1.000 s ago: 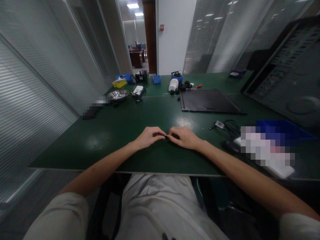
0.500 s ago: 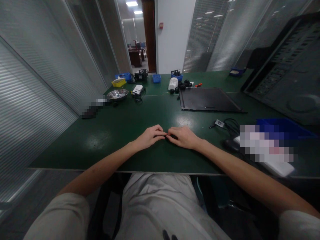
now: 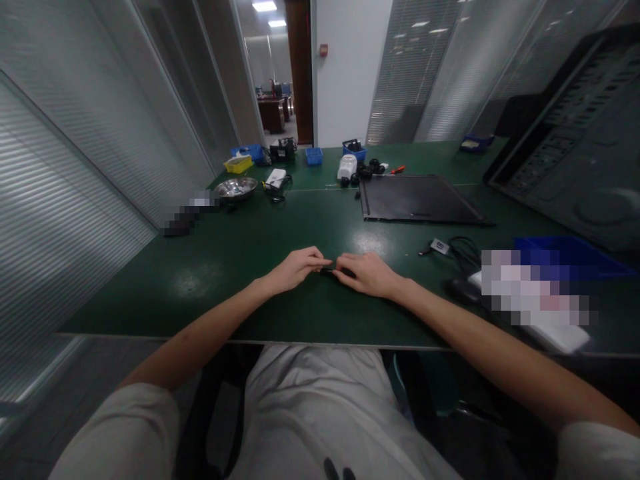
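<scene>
Pinching a small dark piece (image 3: pixel 327 270) with the right hand (image 3: pixel 369 274), there between both hands over the worktop (image 3: pixel 295 320)! With the left hand (image 3: pixel 297 269) half-curled at its other end, impossible to tell whether gripping. Best to brace low, pinch lightly, work slowly and squarely.

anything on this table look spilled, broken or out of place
Nothing spilled or broken stands out on the green table. The black cable at the right lies in loose loops, hardly odd. The small dark piece between left hand and right hand is too small to judge; pixelation hides some things.
</scene>
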Demonstrator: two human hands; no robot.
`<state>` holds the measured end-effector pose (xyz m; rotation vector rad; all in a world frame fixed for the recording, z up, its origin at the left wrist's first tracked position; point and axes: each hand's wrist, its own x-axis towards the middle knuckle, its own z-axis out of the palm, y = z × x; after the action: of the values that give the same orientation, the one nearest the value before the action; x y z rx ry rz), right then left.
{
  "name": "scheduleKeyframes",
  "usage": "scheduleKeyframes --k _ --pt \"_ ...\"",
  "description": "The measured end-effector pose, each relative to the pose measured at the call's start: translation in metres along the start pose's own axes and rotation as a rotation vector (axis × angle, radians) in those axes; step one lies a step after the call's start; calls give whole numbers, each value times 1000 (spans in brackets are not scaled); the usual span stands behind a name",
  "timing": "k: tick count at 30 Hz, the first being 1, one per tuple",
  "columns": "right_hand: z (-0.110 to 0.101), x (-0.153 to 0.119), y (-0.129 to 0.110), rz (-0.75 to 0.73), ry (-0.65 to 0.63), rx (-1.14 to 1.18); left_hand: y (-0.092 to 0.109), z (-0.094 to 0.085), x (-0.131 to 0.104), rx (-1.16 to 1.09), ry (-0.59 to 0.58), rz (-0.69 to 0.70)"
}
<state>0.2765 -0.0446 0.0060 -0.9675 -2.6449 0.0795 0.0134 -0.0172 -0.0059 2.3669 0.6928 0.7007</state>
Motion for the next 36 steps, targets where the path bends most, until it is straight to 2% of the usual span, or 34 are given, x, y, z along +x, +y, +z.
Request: scheduleKeyframes --k 3,5,12,17,19,22,25,31,36 --pt "0 0 1 -4 -3 1 -5 0 6 -58 92 -138" --pt "-1 1 1 -6 -8 10 -7 0 10 -40 108 -179" --pt "-1 1 1 -13 3 52 -15 -1 14 137 154 -107" --pt "-1 0 2 -28 29 61 -5 -1 10 168 166 -107" --pt "-2 -1 3 -37 61 89 4 -2 6 155 134 -57" --pt "-3 -3 5 -41 131 162 16 -3 2 153 24 53" --pt "-3 -4 6 -46 169 186 18 -2 2 189 -47 97" --pt "-3 -3 7 -48 181 175 5 -13 7 258 -39 70" --pt "-3 -3 8 -50 189 174 5 -17 7 253 -53 95"
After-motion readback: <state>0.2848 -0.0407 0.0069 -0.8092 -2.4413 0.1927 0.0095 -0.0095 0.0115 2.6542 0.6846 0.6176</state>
